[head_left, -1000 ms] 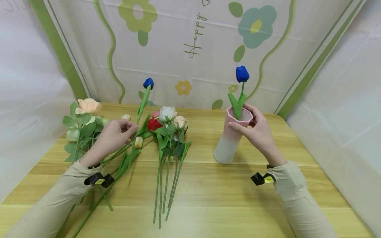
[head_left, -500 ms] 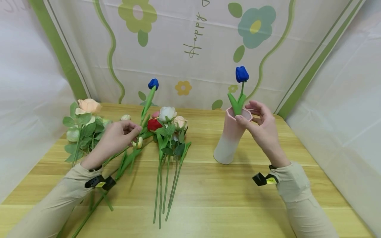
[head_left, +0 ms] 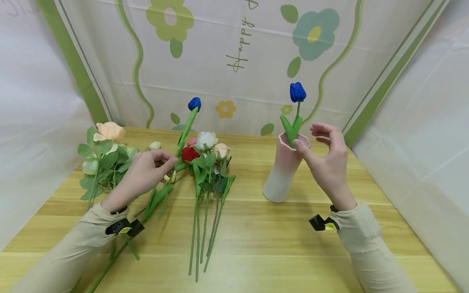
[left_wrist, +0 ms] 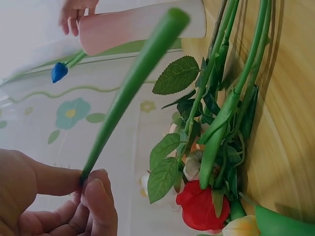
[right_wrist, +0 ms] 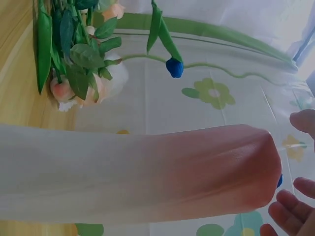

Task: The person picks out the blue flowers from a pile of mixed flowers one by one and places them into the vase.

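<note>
Printed cloth (head_left: 220, 77) hangs behind a table (head_left: 264, 248), where a vase (head_left: 281, 173) stands with one tulip (head_left: 292, 129) in it, probably propped upright by its sides. Flowers (head_left: 209, 160) lie bunched to its left, seemingly with stems aligned. The left hand (head_left: 151, 167) pinches a second tulip (head_left: 187, 127) by its stem, likely to keep the bloom clear; the right hand (head_left: 329, 165), loosely spread, is just beside the vase, gripping nothing.

A vase (head_left: 281, 176), pink above and white below, stands upright on the counter (head_left: 256, 248), a blue tulip (head_left: 298, 92) in its mouth. A second tulip (head_left: 188, 124), also blue, leans, held by its stem.
</note>
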Available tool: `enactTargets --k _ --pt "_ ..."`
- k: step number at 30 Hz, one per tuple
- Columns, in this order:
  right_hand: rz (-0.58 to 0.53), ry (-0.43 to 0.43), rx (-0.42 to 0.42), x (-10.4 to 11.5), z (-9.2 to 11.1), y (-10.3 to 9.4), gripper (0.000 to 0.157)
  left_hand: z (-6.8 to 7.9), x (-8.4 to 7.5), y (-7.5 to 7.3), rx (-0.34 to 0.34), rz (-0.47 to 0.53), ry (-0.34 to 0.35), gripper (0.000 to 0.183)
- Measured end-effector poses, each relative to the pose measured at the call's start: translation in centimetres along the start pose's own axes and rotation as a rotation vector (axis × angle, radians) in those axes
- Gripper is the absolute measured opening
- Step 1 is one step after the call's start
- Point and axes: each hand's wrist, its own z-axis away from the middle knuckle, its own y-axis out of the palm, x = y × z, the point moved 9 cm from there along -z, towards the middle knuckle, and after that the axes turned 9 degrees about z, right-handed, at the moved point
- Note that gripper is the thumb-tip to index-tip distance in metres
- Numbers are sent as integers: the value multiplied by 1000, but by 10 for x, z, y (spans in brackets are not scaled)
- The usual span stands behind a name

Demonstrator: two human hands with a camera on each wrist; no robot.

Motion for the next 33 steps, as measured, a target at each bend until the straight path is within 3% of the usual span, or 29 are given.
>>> enactTargets --k 4,13,20,29,33 --pt "-2 -77 -23 4 1 0 52 2 -6 0 -7 1 27 26" --pt "-22 -186 -63 55 3 -8 45 4 -16 6 -34 -39 58 23" --pt "-38 -205 -83 61 5 -11 37 3 -24 10 -52 -42 113 18" --pt "-115 -252 -40 75 11 -4 27 8 -27 13 -71 -47 163 12" --pt "-195 -234 25 82 11 1 21 11 -30 13 -79 -52 191 10"
